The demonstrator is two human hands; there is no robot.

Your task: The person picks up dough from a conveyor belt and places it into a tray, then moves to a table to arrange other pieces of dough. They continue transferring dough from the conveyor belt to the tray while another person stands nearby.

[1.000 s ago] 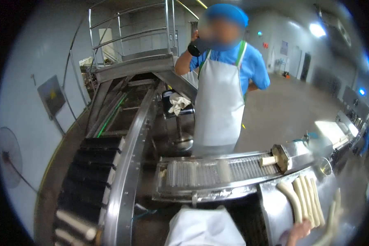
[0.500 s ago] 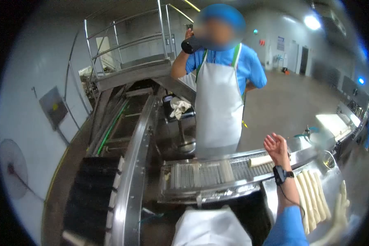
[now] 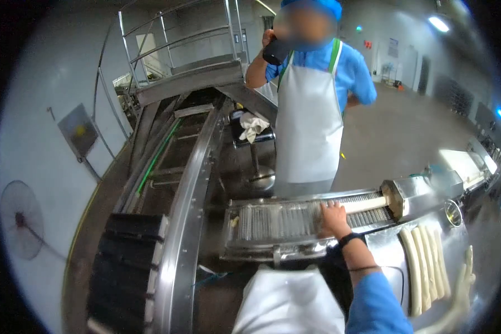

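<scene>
My right hand, with a dark band at the wrist, reaches over the mesh conveyor. Its fingers curl over the left end of a long pale dough roll, hiding that end. The roll's other end is at the opening of a metal machine. Several dough strips lie side by side on the metal table to the right of my forearm. My left hand is out of view.
Across the conveyor stands a person in a white apron, raising a dark object. A stool with a cloth stands behind the conveyor. A long metal frame runs on the left. A fan is at the far left.
My right hand has come down and left from its raised, open pose onto the dough roll. The view has shifted, and more of the machine shows.
</scene>
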